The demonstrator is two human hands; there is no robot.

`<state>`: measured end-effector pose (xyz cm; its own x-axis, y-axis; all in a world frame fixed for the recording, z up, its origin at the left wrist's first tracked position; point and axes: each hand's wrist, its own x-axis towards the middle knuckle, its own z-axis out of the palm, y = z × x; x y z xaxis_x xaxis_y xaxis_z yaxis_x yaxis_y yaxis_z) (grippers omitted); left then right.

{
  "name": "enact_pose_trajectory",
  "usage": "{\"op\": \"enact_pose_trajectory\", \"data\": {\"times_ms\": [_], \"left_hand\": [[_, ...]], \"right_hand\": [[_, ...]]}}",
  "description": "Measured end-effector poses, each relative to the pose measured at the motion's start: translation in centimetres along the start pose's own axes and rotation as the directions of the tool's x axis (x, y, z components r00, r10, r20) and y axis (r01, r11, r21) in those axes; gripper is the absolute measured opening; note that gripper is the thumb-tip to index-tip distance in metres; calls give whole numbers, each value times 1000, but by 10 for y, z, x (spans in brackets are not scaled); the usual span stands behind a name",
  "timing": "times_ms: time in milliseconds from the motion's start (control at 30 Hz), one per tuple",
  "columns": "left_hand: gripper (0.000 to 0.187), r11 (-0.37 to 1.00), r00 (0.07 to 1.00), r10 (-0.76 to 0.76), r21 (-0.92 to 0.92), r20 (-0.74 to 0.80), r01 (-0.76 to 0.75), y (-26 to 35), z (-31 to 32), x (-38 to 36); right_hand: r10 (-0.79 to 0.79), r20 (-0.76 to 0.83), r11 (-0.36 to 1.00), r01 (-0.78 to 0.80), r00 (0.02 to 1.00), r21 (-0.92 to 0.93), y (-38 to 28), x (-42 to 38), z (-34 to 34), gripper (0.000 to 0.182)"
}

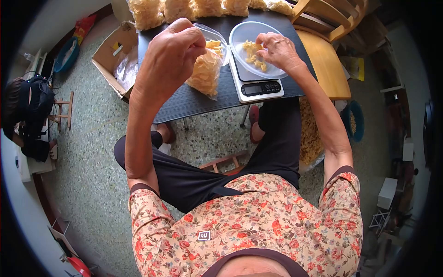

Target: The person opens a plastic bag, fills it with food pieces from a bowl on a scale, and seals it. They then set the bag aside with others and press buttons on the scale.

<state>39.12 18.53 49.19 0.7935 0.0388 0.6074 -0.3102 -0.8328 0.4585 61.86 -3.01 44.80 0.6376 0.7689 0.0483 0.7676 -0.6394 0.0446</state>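
My left hand (167, 57) pinches the top edge of a clear plastic bag (204, 76) partly filled with pale yellow, dried-looking pieces. The bag's mouth gapes toward the right, and its bottom rests on the dark table (173, 105). On a white digital kitchen scale (261, 93) sits a translucent plastic bowl (236, 36). A small heap of yellow pieces (252, 56) lies in the bowl. My right hand (279, 51) reaches in over the bowl's right side, its fingers closed at the heap. The scale's display is too dark to read.
Several filled bags (205, 7) line the table's far edge. An open cardboard box (107, 64) with clear plastic inside stands at the left. A wooden chair (325, 62) is at the right. Below the table, more yellow pieces (310, 131) lie near a blue basin (354, 121).
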Motion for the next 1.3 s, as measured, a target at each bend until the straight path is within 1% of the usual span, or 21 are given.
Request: {"op": "enact_pose_trajectory", "data": {"times_ms": [133, 333, 467, 533, 567, 633, 667, 700, 733, 767, 800, 867, 900, 933, 1000, 1100, 1133, 1200, 1233, 1267, 1300], "left_hand": [[8, 1000, 1000, -9, -5, 9, 9, -1, 1, 0], [9, 997, 1000, -17, -76, -23, 15, 2, 3, 1], [8, 998, 999, -10, -60, -36, 8, 1, 1, 1], [8, 999, 1000, -11, -33, -21, 10, -2, -2, 1], [8, 1000, 1000, -13, -5, -2, 13, -3, -2, 0], [8, 1000, 1000, -10, -7, -4, 10, -3, -2, 0], [8, 1000, 1000, -7, -4, -9, 7, -3, -2, 0], [8, 1000, 1000, -8, -7, -9, 8, -3, -1, 0], [8, 1000, 1000, -23, -17, -2, 23, -3, -1, 0], [8, 999, 999, -37, -26, 5, 37, -2, 0, 0], [8, 999, 999, -36, -25, 3, 36, -2, 0, 0], [7, 998, 999, -39, -54, -15, 38, -3, 2, 0], [7, 998, 999, -41, -46, -20, 40, -2, 3, 0], [7, 998, 999, -38, -44, -16, 38, 0, 4, 0], [7, 999, 999, -37, -37, -8, 37, 6, 4, -1], [8, 999, 1000, 4, -52, -25, -5, 15, 5, -2], [8, 999, 1000, 2, -50, -22, -3, 15, 5, -3], [7, 998, 1000, 15, -65, -16, -16, 13, 3, -5], [7, 998, 1000, 6, -60, -18, -7, 11, 3, -5], [7, 999, 1000, 15, -43, -12, -15, 8, 3, -4], [7, 999, 1000, 24, -25, -4, -24, 6, 2, -4]], "right_hand": [[-43, -100, 995, 51, 994, 82, 2, 1, 4, 21], [8, -38, 999, -10, 999, -37, -2, 8, 10, 14], [-12, -73, 1000, 12, 997, -7, 3, 8, 8, 13], [-62, -156, 989, 82, 986, 125, 10, 9, 5, 21], [-63, -156, 989, 82, 986, 124, 9, 7, -6, 21], [13, 17, 941, -17, 1000, 339, 13, 3, -27, 23], [14, 20, 941, -20, 1000, 338, 22, 1, -24, 23], [72, 23, 779, -70, 997, 623, 34, -1, -19, 25], [124, 44, 532, -104, 991, 841, 40, -5, -18, 29], [131, 13, 446, -71, 991, 892, 45, -7, -16, 27], [129, 12, 448, -69, 992, 892, 49, -7, -14, 27], [190, 86, 144, -114, 978, 983, 39, -13, -27, 24], [148, 56, 29, -61, 987, 998, 29, -16, -32, 21], [139, 52, 26, -56, 989, 998, 13, -18, -42, 21], [-14, -90, 128, 91, 996, 988, -21, -25, -60, 22], [-54, -125, 373, 136, 991, 918, -81, -34, -83, 22], [-115, -266, 444, 289, 957, 848, -90, -27, -72, 17], [-171, -299, 577, 341, 939, 742, -97, -26, -67, 15], [-195, -279, 589, 340, 940, 733, -99, -25, -64, 9], [-207, -277, 581, 346, 938, 737, -99, -23, -61, 9], [-308, -371, 598, 481, 876, 641, -99, -22, -58, 7]]}}
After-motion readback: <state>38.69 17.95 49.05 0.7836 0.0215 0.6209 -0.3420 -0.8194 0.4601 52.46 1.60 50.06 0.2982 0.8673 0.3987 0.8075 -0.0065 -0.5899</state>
